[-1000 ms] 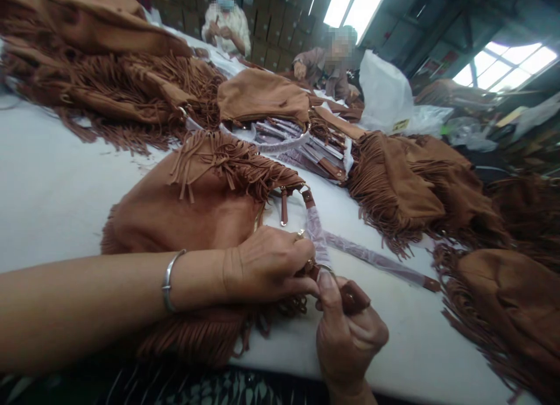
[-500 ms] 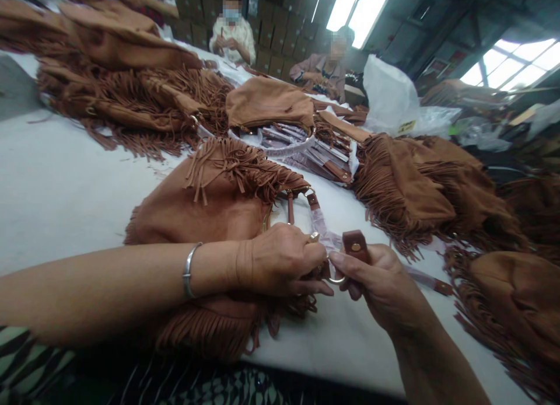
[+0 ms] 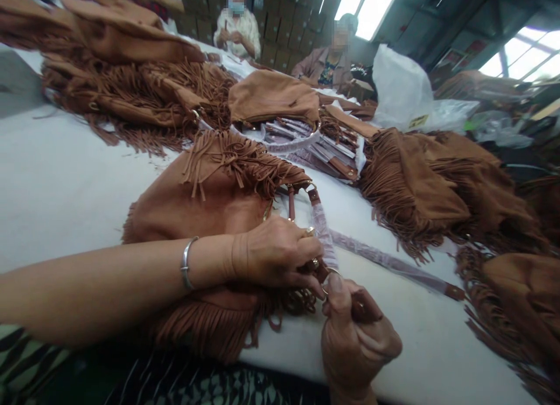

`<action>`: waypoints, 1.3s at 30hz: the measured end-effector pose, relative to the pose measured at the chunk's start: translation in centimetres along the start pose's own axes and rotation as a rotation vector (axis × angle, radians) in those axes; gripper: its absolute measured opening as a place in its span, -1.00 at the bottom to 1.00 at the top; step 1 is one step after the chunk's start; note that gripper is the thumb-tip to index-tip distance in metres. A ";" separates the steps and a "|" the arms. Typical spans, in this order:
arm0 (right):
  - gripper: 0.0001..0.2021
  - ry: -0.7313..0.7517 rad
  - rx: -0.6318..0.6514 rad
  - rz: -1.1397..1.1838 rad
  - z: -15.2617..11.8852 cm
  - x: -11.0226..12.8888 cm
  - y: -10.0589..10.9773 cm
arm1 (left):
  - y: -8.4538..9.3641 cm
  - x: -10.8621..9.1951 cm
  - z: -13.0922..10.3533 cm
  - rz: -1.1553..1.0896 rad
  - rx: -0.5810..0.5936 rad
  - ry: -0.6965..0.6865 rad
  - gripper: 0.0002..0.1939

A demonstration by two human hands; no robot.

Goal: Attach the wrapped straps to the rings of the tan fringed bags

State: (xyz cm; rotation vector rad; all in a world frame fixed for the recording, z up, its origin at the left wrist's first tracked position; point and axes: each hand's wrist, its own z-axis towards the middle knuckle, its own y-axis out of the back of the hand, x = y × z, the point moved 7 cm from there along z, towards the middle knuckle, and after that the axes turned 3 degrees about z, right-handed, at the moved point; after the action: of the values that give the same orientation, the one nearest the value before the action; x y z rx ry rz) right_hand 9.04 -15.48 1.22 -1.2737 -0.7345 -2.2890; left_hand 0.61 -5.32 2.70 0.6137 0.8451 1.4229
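A brown suede fringed handbag (image 3: 205, 203) lies on the white table in front of me. Its handle (image 3: 324, 233), wrapped in pale translucent film, curves down to my hands. My left hand (image 3: 280, 253) is closed around the handle's near end, by a metal ring (image 3: 333, 271); its fingertips are partly hidden. Just right of it, my right hand (image 3: 356, 338) pinches a brown leather strap tab (image 3: 367, 306) close against the ring, thumb on top. A film-wrapped strap (image 3: 389, 262) with a brown leather end stretches across the table to the right.
Fringed bags (image 3: 122, 95) are heaped at back left, with more fringed bags (image 3: 415, 183) at right. Behind my handbag sits another bag (image 3: 273, 98) beside a bundle of wrapped straps (image 3: 306, 142). Plastic bags (image 3: 402, 90) stand farther back. Two people (image 3: 238, 28) work across the table.
My right hand has moved down and turned its thumb upward, bringing the leather tab lower. The wrapped strap on the right now shows more fully. My left hand has barely moved.
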 end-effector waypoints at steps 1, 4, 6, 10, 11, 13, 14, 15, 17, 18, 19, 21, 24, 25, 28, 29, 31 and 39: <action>-0.68 -0.020 -0.018 0.015 -0.1 -0.2 0.0 | 0.1 0.0 0.0 0.009 -0.013 -0.005 -0.48; -0.70 -0.139 0.020 0.079 0.5 -1.3 0.0 | 0.3 -0.3 0.2 0.032 -0.016 -0.035 -0.53; -0.70 -0.214 0.107 0.118 1.7 -2.0 -0.1 | 0.1 -0.6 0.5 0.054 0.003 -0.071 -0.57; -0.65 -0.270 0.347 0.065 4.9 -2.3 -0.9 | -0.3 -1.4 0.9 0.130 0.004 -0.155 -0.63; -0.65 -0.307 0.418 0.055 5.5 -2.4 -1.4 | -0.3 -1.4 1.0 0.149 -0.002 -0.159 -0.63; -0.66 -0.348 0.488 0.060 6.2 -2.3 -2.1 | -0.1 -1.0 1.1 0.163 -0.019 -0.119 -0.61; -0.66 -0.314 0.466 0.054 6.3 -2.0 -2.2 | 0.1 -0.7 1.1 0.159 -0.021 -0.080 -0.60; -0.66 -0.237 0.403 0.033 6.4 -1.5 -2.0 | 0.2 -0.3 1.1 0.153 -0.025 -0.039 -0.58; -0.66 -0.023 0.248 -0.044 5.4 -0.2 -1.5 | 0.5 0.3 0.8 0.155 -0.039 0.021 -0.55; -0.67 0.068 0.179 -0.086 4.5 0.2 -1.3 | 0.5 0.5 0.6 0.164 -0.043 0.026 -0.52; -0.68 0.124 0.136 -0.123 3.4 0.4 -1.1 | 0.5 0.5 0.5 0.175 -0.045 0.016 -0.50; -0.71 0.161 0.080 -0.173 1.7 0.2 -0.9 | 0.5 0.4 0.2 0.185 -0.054 -0.019 -0.49; -0.73 0.026 0.047 -0.110 1.3 -1.1 -0.1 | 0.5 0.1 0.3 0.181 -0.045 -0.066 -0.54; -0.71 -0.061 0.080 -0.048 1.8 -1.7 -0.1 | 0.5 0.1 0.5 0.178 -0.025 -0.078 -0.57; -0.60 -0.296 0.373 0.105 4.1 -2.8 -0.9 | 0.1 -0.3 1.0 0.129 0.090 -0.125 -0.62; -0.57 -0.340 0.519 0.108 4.8 -2.8 -1.4 | -0.1 -0.4 1.1 0.102 0.130 -0.134 -0.63; -0.58 -0.407 0.774 0.089 5.7 -2.7 -2.0 | -0.4 -0.6 1.1 0.041 0.200 -0.155 -0.67; -0.74 -0.565 0.994 0.113 5.7 -2.7 -3.7 | -0.7 0.9 0.8 -0.338 0.325 0.060 -0.74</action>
State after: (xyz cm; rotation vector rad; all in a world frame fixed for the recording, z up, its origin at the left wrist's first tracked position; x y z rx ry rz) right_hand 11.87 -8.76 0.46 -1.3376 -1.6464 -1.1141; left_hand 1.67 -4.41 2.48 0.6384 1.1807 1.0097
